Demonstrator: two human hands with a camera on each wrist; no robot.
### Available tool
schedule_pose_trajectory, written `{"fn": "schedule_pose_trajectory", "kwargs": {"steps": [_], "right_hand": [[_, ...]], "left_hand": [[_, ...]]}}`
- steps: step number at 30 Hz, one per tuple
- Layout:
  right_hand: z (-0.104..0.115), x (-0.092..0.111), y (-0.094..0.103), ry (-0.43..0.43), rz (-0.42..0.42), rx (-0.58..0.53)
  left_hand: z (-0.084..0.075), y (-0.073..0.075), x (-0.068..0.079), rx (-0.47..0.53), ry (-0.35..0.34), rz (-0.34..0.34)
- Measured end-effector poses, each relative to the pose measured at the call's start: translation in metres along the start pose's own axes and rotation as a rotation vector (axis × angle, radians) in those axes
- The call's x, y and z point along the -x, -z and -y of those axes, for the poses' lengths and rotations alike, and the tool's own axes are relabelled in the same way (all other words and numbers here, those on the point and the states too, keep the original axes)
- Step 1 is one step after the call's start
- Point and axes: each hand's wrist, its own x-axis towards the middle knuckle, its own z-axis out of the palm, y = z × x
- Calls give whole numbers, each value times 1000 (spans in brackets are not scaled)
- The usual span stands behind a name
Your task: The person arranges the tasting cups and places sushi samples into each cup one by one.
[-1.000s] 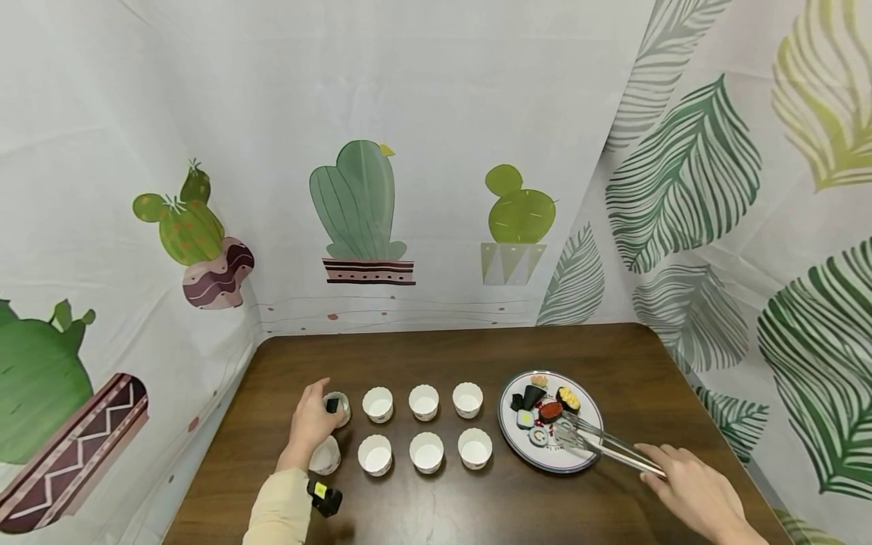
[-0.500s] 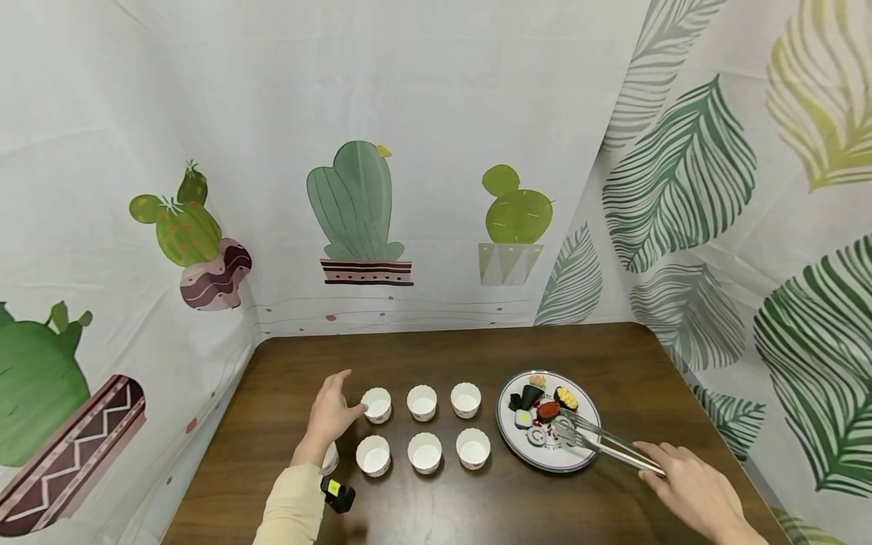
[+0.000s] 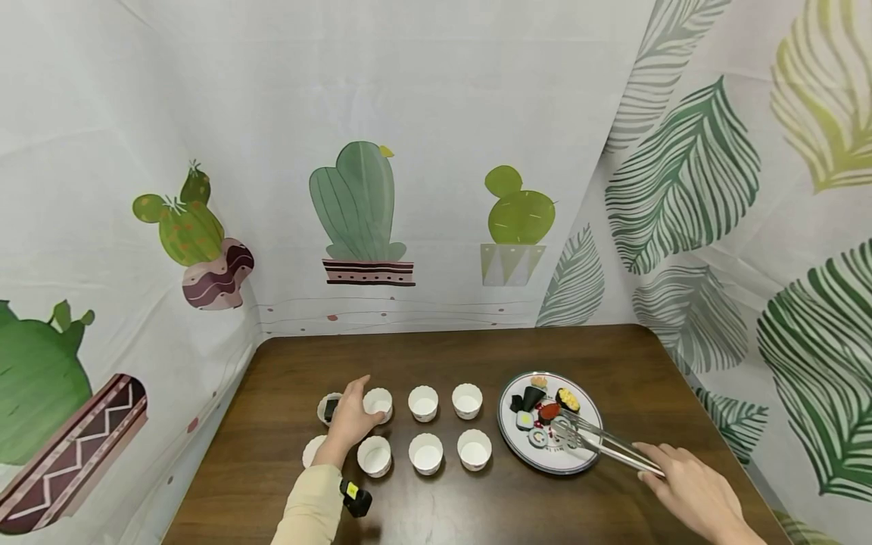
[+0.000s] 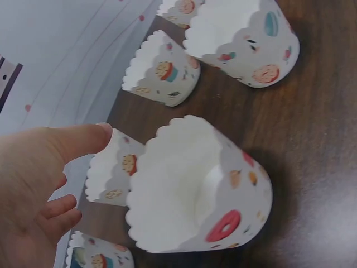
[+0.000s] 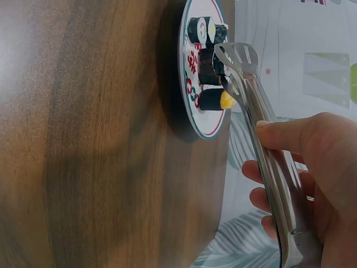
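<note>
My left hand (image 3: 352, 418), thumb and fingers spread, reaches the second white paper cup (image 3: 378, 403) of the back row. Its thumb lies at that cup's rim in the left wrist view. Left of the hand, the first back cup (image 3: 322, 409) has a black-wrapped sushi piece (image 3: 331, 409) in it. My right hand (image 3: 695, 484) grips metal tongs (image 3: 616, 453) by the handle. Their tips hover over a round plate (image 3: 515, 448), close to sushi pieces: a red-topped roll (image 3: 549, 412), a yellow-topped roll (image 3: 568, 399), a black cone roll (image 3: 534, 397) and small round rolls.
Several more white cups stand in two rows, including a front cup (image 3: 375, 456) and a back cup (image 3: 424, 403). The left forearm partly covers the leftmost front cup (image 3: 312, 450). A patterned cloth (image 3: 436, 151) rises behind the brown wooden table (image 3: 463, 507).
My left hand has moved right, from the first back cup to the second, uncovering the black-wrapped piece. The right hand and tongs have stayed over the plate.
</note>
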Motion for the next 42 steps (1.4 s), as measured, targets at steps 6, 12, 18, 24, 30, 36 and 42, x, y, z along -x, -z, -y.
{"fn": "schedule_pose_trajectory", "kwargs": {"steps": [6,12,18,24,30,36,42], "right_hand": [[1,0,-2,10,-19,-3],[4,-2,0,-9,0,-6],[7,-3,-1,-5,-12,-6],[11,-6,-1,11,-35,-12],[15,-10,-2,13,-35,-18],[21,-16,-2,26,-48,-22],[27,-23,-2,42,-69,-27]], "left_hand": [[-2,-7,1,-2,21,13],[-3,-10,0,-12,34,22],[-3,-13,-1,0,40,8],[-1,-17,-3,-17,40,-11],[-1,-18,-2,-23,45,-15],[1,-18,-2,-30,42,-17],[2,-18,-4,-8,29,-24]]}}
